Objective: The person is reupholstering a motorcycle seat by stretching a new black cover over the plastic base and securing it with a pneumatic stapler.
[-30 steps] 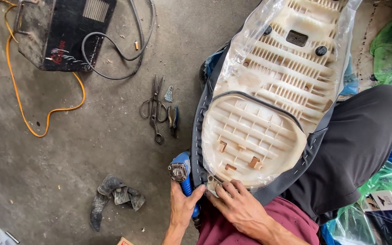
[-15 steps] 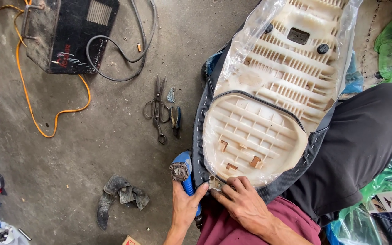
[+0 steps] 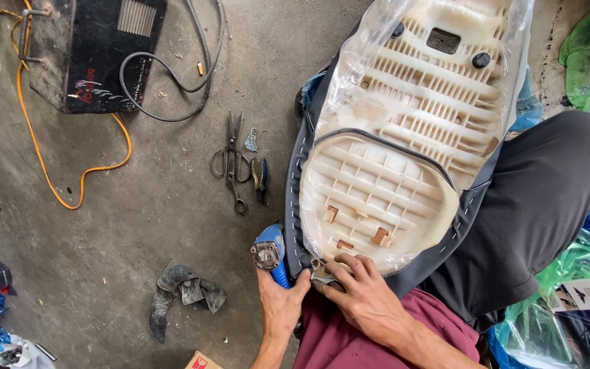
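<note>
Head view, left to right: scissors [image 3: 232,160] and pliers [image 3: 259,181] on concrete floor [image 3: 138,225]; left hand [image 3: 280,304] clenched around blue staple gun [image 3: 271,254], nose at seat's near rim; right hand [image 3: 363,295] pinching grey cover [image 3: 414,273] over that rim — upturned motorcycle seat [image 3: 404,143] directly ahead, long axis running away, both hands touching.

Lighting: even, soft daylight, moderately bright; source direction cannot be told. Shadows: faint and short beside the scissors [image 3: 232,160] on the concrete floor [image 3: 158,225]; deeper shade under the upturned seat base [image 3: 390,157]. Glare: mild sheen on the clear plastic wrap [image 3: 349,68] along the seat base's upper edge. Sharpness: good at centre; slight softness and wide-angle stretching toward corners far from the seat base.
</note>
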